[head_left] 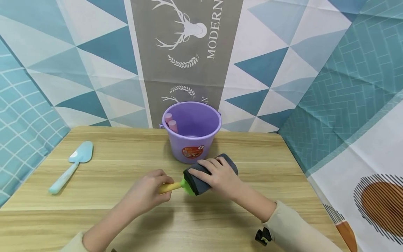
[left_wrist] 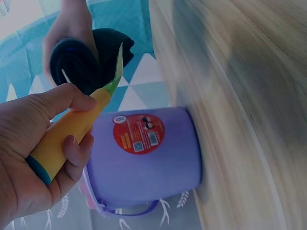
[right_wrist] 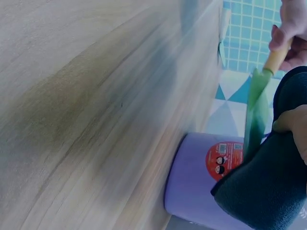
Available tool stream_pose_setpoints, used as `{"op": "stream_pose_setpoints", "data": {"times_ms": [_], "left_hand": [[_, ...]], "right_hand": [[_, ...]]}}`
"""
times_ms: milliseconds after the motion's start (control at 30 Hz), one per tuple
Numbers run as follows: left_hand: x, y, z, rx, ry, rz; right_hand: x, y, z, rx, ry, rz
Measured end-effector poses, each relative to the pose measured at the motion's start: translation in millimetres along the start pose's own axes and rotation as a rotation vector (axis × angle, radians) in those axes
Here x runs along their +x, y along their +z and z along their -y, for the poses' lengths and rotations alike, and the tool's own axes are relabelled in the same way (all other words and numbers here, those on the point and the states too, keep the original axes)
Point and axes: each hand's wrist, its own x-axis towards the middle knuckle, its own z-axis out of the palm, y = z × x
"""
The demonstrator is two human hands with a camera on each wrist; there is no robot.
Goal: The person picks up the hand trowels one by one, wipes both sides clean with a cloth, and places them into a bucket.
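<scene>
A toy shovel with a yellow handle (head_left: 170, 188) and a green blade (right_wrist: 258, 108) is held above the table. My left hand (head_left: 151, 190) grips its handle, thumb along the top in the left wrist view. A dark grey-blue folded cloth (head_left: 198, 183) is in my right hand (head_left: 220, 178), whose fingers bend over it. The cloth's edge overlaps the green blade, and much of the blade is hidden behind it in the head view. Just behind both hands stands a purple bucket (head_left: 176, 145) with a red round label.
Two pink cylinder-like ends (head_left: 172, 125) show inside the bucket at its left. A light blue toy shovel (head_left: 83, 152) lies at the table's left side. The wooden table (head_left: 126, 147) ends at a patterned cloth backdrop (head_left: 107, 52). A small black device (head_left: 263, 236) sits by the right sleeve.
</scene>
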Motion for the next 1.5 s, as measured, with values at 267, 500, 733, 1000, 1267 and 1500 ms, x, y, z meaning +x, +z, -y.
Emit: {"op": "stream_pose_setpoints", "data": {"times_ms": [267,500,733,1000,1267,1500], "left_hand": [[-0.8,-1.3,-7.0,0.024,0.050,-0.057],[-6.0,-4.1,-6.8,0.053,0.060,-0.108],[-10.0,-6.9,-4.1,0.067,0.060,-0.133],[-8.2,-8.3,-8.5,0.070,0.030,-0.116],[-2.9,-4.5,-15.4,0.080,0.088,-0.118],[-6.1,-4.0,-13.0,0.082,0.131,-0.162]], "right_hand": [[1,2.5,6,-0.216,-0.096,-0.020],[-5,-0.5,4,-0.275,-0.083,0.022],[-16,-3.6,-4,-0.290,-0.030,0.026],[-13,-7.7,-7,-0.262,0.026,-0.047],[1,-5.2,3,-0.280,-0.036,-0.107],[-4,-6.6,-2,-0.320,-0.021,-0.083]]}}
